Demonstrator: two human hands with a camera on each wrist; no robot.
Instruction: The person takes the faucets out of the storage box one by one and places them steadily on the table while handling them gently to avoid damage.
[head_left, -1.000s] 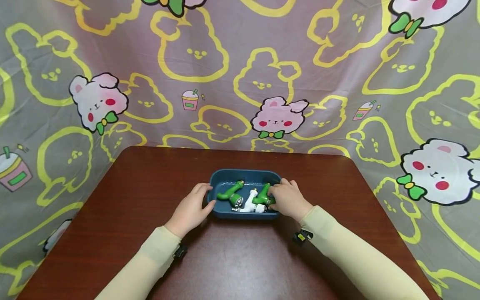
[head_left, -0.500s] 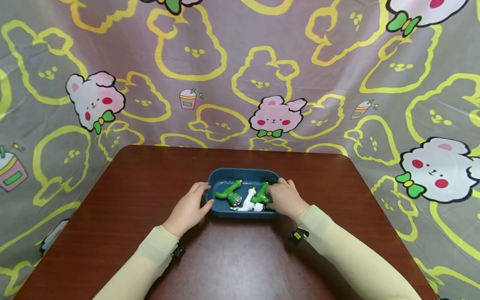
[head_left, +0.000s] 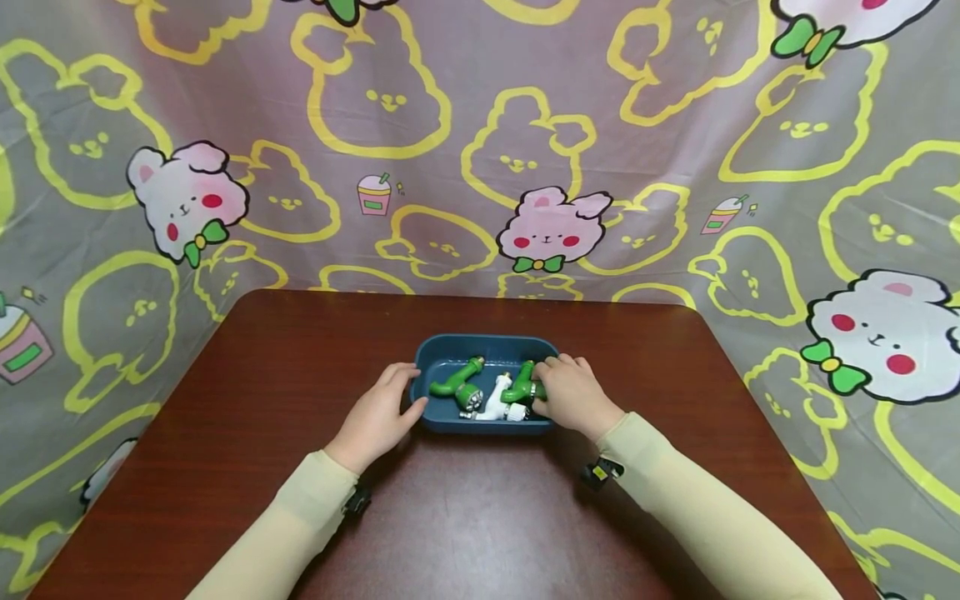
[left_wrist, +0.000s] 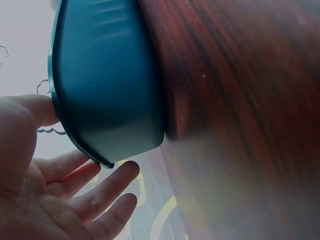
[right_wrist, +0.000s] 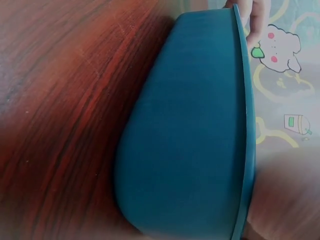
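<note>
A blue basin [head_left: 487,427] sits on the table with several taps inside. At its left end, my left hand [head_left: 378,421] holds the corner between thumb and fingers; in the left wrist view the thumb [left_wrist: 42,107] touches the rim and two fingers extend past the end. My right hand [head_left: 573,396] reaches over the right end, fingers gripping a green tap [head_left: 519,383], part of it hidden by the hand. Beside that tap lies a white tap [head_left: 497,404], with another green tap [head_left: 459,385] toward the left. The right wrist view mostly shows the basin's outer wall [right_wrist: 185,130].
The brown wooden table [head_left: 465,508] reaches back to a patterned cloth [head_left: 450,183] hanging at the rear and both sides. Each wrist carries a small black camera, such as the right camera [head_left: 600,473].
The right-hand green tap has turned slightly, its silver ring now farther from the basin's front wall. My left hand stays at the corner. The whole head view has shifted a little.
</note>
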